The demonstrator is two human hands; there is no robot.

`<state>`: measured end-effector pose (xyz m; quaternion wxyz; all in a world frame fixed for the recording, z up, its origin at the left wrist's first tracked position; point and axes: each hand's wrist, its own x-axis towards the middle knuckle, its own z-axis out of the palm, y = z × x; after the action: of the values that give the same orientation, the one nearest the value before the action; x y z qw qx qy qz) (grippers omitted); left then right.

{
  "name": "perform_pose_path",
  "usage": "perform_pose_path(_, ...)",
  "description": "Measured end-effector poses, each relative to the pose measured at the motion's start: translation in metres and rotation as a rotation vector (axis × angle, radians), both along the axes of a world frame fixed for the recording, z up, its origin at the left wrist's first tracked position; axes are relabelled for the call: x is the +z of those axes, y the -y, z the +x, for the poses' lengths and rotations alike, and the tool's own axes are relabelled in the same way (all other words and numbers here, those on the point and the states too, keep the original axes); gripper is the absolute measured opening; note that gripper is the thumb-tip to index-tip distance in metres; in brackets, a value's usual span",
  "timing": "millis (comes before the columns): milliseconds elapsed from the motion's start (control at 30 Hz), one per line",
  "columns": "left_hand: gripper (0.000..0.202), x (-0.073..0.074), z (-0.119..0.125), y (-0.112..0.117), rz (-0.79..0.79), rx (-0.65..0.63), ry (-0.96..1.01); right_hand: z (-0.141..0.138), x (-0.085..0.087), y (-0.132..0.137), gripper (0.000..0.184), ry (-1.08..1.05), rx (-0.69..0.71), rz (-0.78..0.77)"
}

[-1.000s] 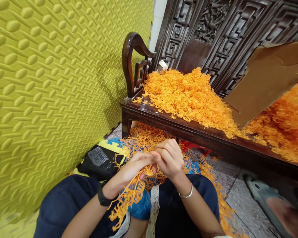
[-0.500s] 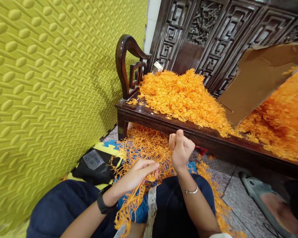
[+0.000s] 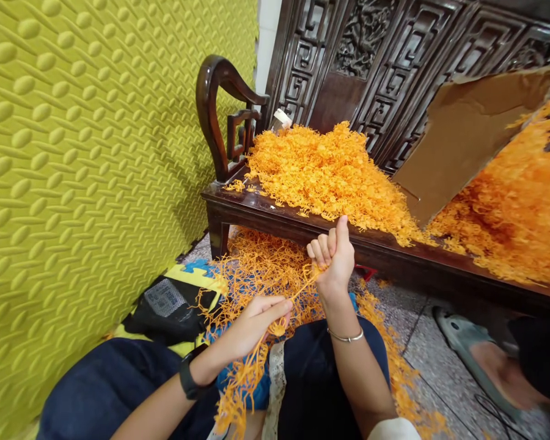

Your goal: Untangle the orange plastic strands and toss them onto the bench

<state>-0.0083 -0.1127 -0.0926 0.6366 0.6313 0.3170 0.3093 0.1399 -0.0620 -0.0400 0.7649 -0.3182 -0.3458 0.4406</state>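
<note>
Between my hands a thin orange plastic strand [image 3: 304, 285] is stretched taut. My left hand [image 3: 268, 318], wearing a black wristband, is pinched on a bunch of orange plastic strips [image 3: 248, 373] that dangles down over my lap. Higher and to the right, my right hand [image 3: 334, 260] is closed like a fist with the thumb pointing up, and the strand runs into it. A bit of orange shows below its fingers; the rest of what it grips is hidden. Beneath both hands spreads a tangle of orange strips [image 3: 270, 269] on a blue sheet.
A dark carved wooden bench [image 3: 275, 220] bears a heap of small orange pieces [image 3: 321, 171]. A cardboard sheet [image 3: 467, 134] parts it from another orange heap [image 3: 522, 201]. At left are a yellow textured wall [image 3: 96, 153] and a black bag [image 3: 165, 311]. Another person's sandalled foot [image 3: 481, 360] is at right.
My right hand has risen slightly and turned, and a taut orange strand now shows between the hands. The left hand keeps its pinch. The view has shifted a little.
</note>
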Motion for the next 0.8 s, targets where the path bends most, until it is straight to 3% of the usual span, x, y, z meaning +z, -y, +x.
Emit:
perform_pose_path(200,0.036,-0.0016,0.0017,-0.0013,0.051,-0.024,0.033,0.0039,0.0019,0.0001,0.061,-0.039,-0.005,0.035)
perform_pose_path(800,0.035,0.0019,0.0039,0.0062,-0.014,-0.036,0.053,0.0101,0.0056,0.0022,0.062,-0.123,-0.019,0.087)
